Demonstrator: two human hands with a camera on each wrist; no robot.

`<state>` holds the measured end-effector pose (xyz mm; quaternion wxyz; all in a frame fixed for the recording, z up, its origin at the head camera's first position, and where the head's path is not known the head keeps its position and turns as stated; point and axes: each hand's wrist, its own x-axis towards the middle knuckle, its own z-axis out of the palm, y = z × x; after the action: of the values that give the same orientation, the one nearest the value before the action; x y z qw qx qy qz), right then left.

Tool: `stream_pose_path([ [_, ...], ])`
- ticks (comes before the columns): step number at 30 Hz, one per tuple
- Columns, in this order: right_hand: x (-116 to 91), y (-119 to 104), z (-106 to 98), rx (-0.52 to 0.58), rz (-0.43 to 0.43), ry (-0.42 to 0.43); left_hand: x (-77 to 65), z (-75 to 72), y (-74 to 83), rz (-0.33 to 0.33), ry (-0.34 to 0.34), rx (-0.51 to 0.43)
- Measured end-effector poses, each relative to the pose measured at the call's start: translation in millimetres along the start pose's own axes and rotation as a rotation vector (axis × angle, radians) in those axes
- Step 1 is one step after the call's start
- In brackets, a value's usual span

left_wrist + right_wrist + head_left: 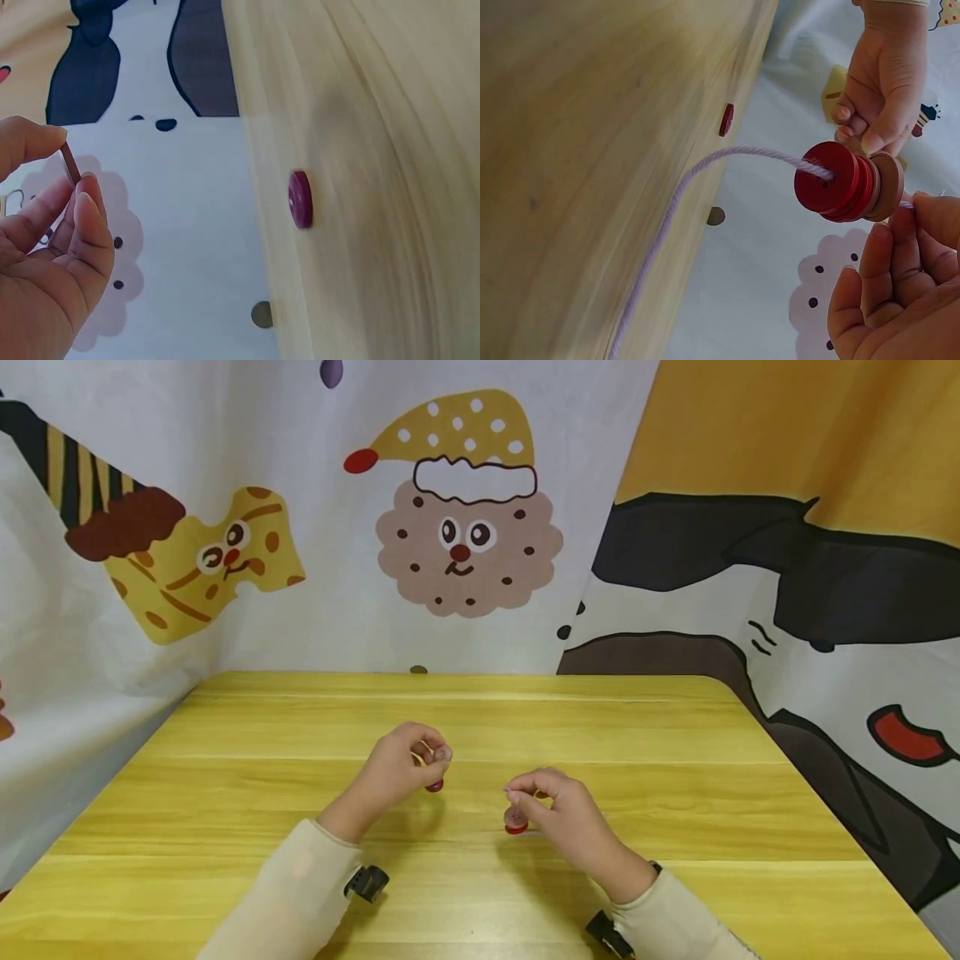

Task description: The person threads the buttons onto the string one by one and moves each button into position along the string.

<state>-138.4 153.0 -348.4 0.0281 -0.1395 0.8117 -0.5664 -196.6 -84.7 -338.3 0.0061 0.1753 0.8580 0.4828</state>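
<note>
My left hand (393, 768) pinches a thin brown button (70, 163) between thumb and fingertips, seen edge-on in the left wrist view. Below it a dark red button (301, 199) lies on the table. Thumb and fingers of my right hand (562, 810) pinch a lilac yarn (727, 150) close to its end. Several threaded buttons hang together just under those fingertips: red buttons (827, 180) at the lower end, brownish ones (890, 187) nearest the fingers. From the red end the yarn trails down toward the table. Both hands are a short way apart.
The hands are over a yellow wood-grain table (660, 735). Behind it hangs a curtain (300, 635) printed with cartoon figures. A small black device (367, 883) sits at the left wrist, and another black device (609, 935) at the right.
</note>
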Motion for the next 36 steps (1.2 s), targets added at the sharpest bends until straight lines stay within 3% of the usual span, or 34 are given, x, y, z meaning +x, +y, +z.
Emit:
stream_pose_path([
  [10, 0.3, -1.6, 1.6, 0.02, -0.032, -0.02, -7.8, 11.8, 7.8, 0.118, 0.026, -0.044],
  [20, -0.9, -1.9, 1.3, 0.062, -0.025, -0.035, -13.7, 20.8, 18.0, 0.118, 0.001, -0.109],
  [36, -1.1, -2.1, 1.8, 0.069, -0.002, -0.023, -18.5, 32.6, 28.9, 0.188, -0.044, -0.138],
])
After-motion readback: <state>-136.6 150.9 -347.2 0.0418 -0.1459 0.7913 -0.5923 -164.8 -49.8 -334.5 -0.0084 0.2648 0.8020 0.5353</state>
